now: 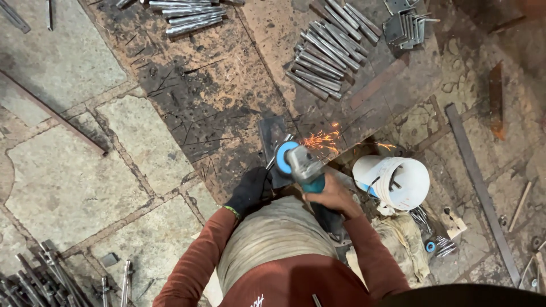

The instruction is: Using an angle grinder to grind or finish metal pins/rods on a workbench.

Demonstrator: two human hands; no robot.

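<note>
Seen from above, the person crouches over a rusty steel sheet (pixel 205 96) laid on a stone-slab floor (pixel 62 170). The right hand (pixel 333 196), bare, is closed around the teal body of an angle grinder (pixel 304 170), whose round blue disc guard points toward the sheet. Orange sparks (pixel 321 139) fly from just beyond the disc, spraying to the right across the sheet's near edge.

The left hand (pixel 250 190) wears a dark glove and presses down on a small dark metal piece (pixel 273 139) that lies on the sheet just to the left of the grinder; its fingers seem curled over the piece's near end, though the glove and the shadow make the exact grip hard to read. Both sleeves are rust-red.

Just to the right of the grinder stands a white plastic bucket (pixel 395 182) (tilted, its mouth open toward the camera) with a few dark bits inside. Farther up the sheet lies a row of short grey metal bars (pixel 327 54), stacked side by side at a slant, and another bundle of bars (pixel 185 14) sits at the top edge. More rods (pixel 40 276) are heaped at the lower left on the floor. A long flat steel strip (pixel 480 187) runs along the ground at the right, well apart from the hands.
</note>
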